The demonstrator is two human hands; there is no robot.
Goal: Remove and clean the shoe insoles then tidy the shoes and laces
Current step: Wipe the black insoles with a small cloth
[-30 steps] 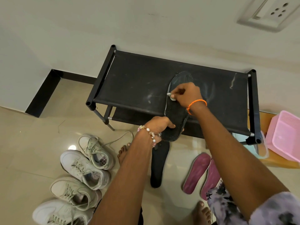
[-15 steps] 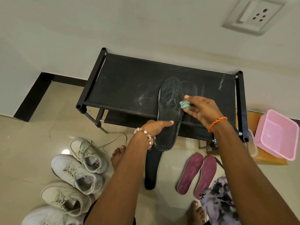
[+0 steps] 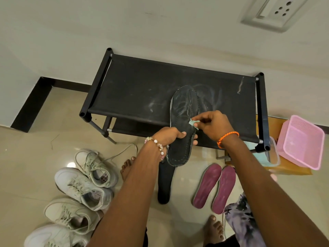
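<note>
The left hand point(image 3: 168, 135) has its grip closed around the black insole point(image 3: 184, 122) near the heel half, thumb lying across the top face and fingertips showing past the far edge underneath. The insole is held flat and lengthwise, its toe end resting on the black fabric shelf point(image 3: 142, 93) of the shoe rack, its heel end sticking out over the floor toward the person.

The right hand point(image 3: 211, 126) has a tight pinch grip on a small pale green wipe point(image 3: 193, 123), held between thumb and fingers at the right edge of the insole, about midway along it. The wipe touches or sits just at the insole's edge; I cannot tell which. An orange thread band point(image 3: 227, 138) circles the right wrist, and a bead bracelet point(image 3: 156, 146) the left.

Pale smears mark the insole's front half and the shelf fabric beside it.

On the floor, a second black insole point(image 3: 164, 184) lies under the held one. Two maroon insoles point(image 3: 214, 188) lie side by side to the right. Four pale sneakers point(image 3: 80, 189) sit in a row on the left, one lace trailing loose. A pink basket point(image 3: 300, 141) stands right of the rack.
</note>
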